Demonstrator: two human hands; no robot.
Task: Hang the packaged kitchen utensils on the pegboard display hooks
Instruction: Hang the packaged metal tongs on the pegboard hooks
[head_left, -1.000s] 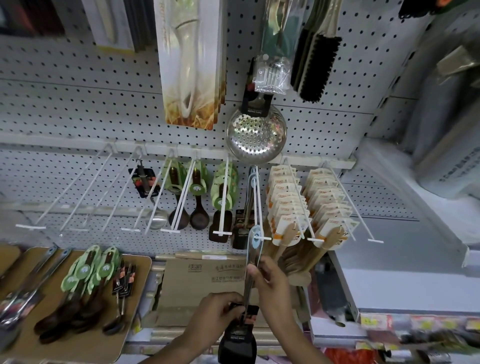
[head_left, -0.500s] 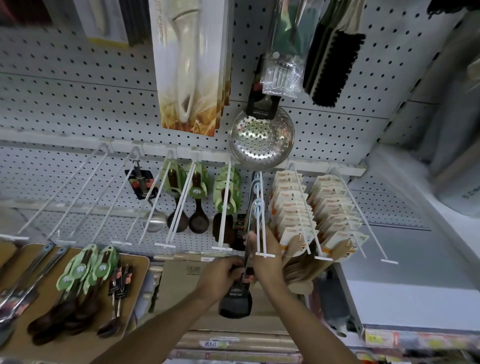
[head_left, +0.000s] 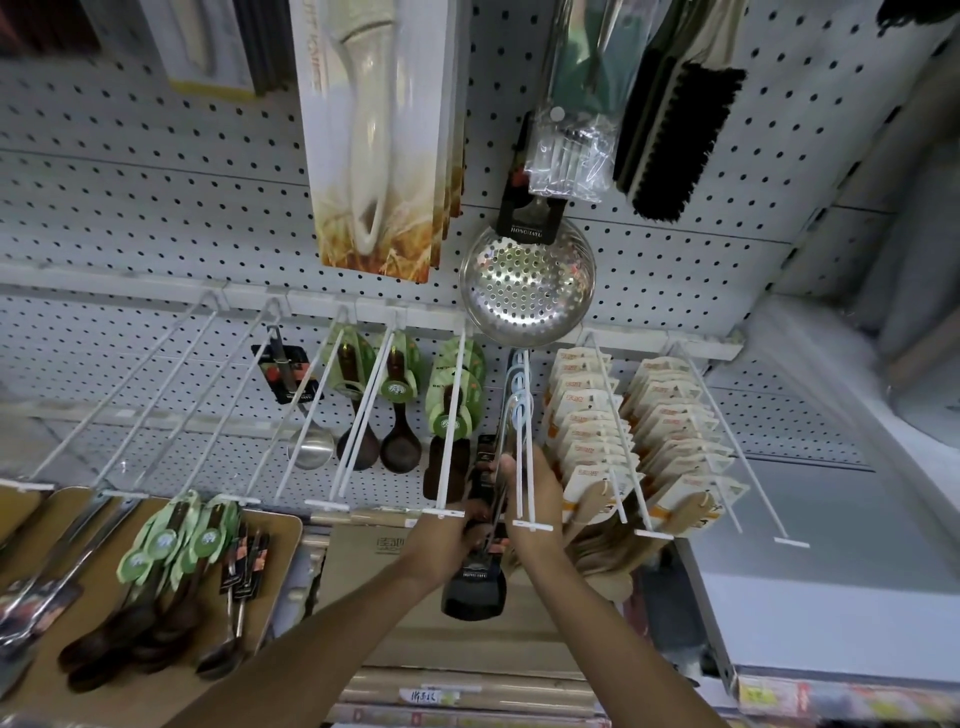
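Spatula (head_left: 474, 587) on the hook (head_left: 524, 457), mid-length; left hand (head_left: 447, 540) grips its neck, right hand (head_left: 524, 483) apparently pinches the handle. More utensils (head_left: 171, 561) wait on the tray's (head_left: 283, 540) left side, unhung.

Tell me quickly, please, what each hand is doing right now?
Left hand: closed on the black spatula, at its handle.
Right hand: closed on the same spatula's metal handle, higher up by the hook.

Both hands (head_left: 498, 499) hold a black spatula (head_left: 475, 582) under a white hook (head_left: 525, 441).
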